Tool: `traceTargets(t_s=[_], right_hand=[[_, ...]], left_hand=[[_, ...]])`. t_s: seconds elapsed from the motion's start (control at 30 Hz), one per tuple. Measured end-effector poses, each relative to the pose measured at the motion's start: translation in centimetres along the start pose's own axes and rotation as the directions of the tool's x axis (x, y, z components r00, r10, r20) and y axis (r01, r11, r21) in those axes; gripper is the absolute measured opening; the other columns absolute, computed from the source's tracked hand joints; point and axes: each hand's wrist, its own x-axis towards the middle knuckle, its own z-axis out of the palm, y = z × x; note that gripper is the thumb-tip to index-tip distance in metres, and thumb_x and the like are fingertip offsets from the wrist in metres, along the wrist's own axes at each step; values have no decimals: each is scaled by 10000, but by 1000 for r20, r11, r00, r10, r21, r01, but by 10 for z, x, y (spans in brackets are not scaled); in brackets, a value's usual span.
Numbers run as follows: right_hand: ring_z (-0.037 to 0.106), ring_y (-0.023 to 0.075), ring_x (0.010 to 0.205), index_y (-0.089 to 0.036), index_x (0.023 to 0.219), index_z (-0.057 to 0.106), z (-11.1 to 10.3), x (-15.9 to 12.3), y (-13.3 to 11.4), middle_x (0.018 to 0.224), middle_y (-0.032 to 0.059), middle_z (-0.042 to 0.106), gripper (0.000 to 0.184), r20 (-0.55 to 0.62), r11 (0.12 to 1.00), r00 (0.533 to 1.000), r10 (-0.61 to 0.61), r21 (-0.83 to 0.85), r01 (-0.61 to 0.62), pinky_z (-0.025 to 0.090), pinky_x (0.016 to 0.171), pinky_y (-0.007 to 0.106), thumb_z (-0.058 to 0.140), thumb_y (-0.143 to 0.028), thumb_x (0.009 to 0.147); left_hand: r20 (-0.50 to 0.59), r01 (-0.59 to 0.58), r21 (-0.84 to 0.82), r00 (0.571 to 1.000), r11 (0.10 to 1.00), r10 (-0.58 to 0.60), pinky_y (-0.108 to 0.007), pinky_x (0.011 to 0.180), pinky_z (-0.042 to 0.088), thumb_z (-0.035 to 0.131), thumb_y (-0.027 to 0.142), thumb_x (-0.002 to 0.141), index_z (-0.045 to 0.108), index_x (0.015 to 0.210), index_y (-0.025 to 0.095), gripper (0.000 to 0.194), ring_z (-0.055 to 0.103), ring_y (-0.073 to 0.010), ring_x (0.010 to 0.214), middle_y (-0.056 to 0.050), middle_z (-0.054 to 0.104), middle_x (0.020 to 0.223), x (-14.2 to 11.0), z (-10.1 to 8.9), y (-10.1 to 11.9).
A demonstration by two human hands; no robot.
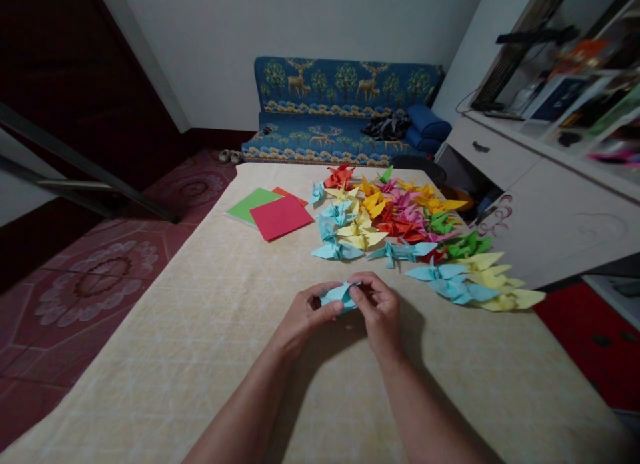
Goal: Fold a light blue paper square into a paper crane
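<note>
A small folded piece of light blue paper [339, 295] is pinched between both my hands just above the beige tablecloth [210, 331]. My left hand [305, 315] grips its left side with thumb and fingers closed. My right hand [379, 309] pinches its right end. Beyond them lies a pile of folded paper cranes [400, 224] in blue, yellow, red, pink, green and orange, spreading to the right edge of the table.
A stack of flat paper sheets, red [280, 217] over green [253, 204], lies at the far left of the table. A white cabinet [560, 211] stands on the right. A blue patterned sofa [340, 117] sits against the far wall.
</note>
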Motion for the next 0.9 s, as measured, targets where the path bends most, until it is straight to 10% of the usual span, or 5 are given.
traceTargets(t_s=[0.9], right_hand=[[578,173,724,-209,928,639,-3,0,4,839,15,636,199,205,981,973,109,134,-139,445,639,260,595,-284,748]], left_hand=[[-267,-81,182,955,980,129,-336,867,405,650,396,765,743,916,152,302,593,-275,978,-113,701,994,1,2,-1]])
